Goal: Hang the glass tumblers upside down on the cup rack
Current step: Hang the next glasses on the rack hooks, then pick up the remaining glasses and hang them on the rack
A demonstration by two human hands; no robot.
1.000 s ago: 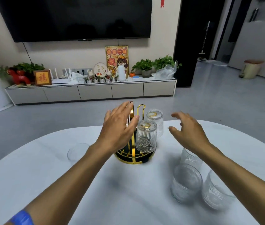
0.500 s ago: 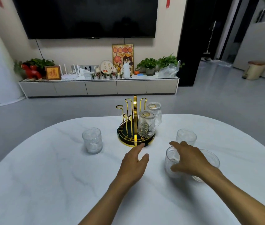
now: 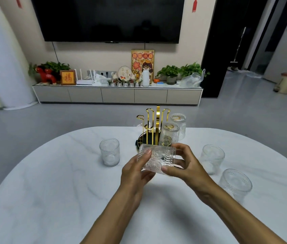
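Observation:
A patterned glass tumbler lies on its side in the air above the table, held between both hands. My left hand grips its left end and my right hand its right end. Just behind it stands the gold cup rack on a round dark base, with two tumblers hung upside down on its right pegs: a near one and a far one. The left pegs are bare. Upright tumblers stand on the table: one to the left, two to the right.
The white marble table is rounded, with its far edge just behind the rack. Beyond it are grey floor, a low TV cabinet with plants and ornaments, and a wall-mounted television.
My right hand has lifted a tumbler from the group on the right and turned it on its side. My left hand has come up and taken its other end.

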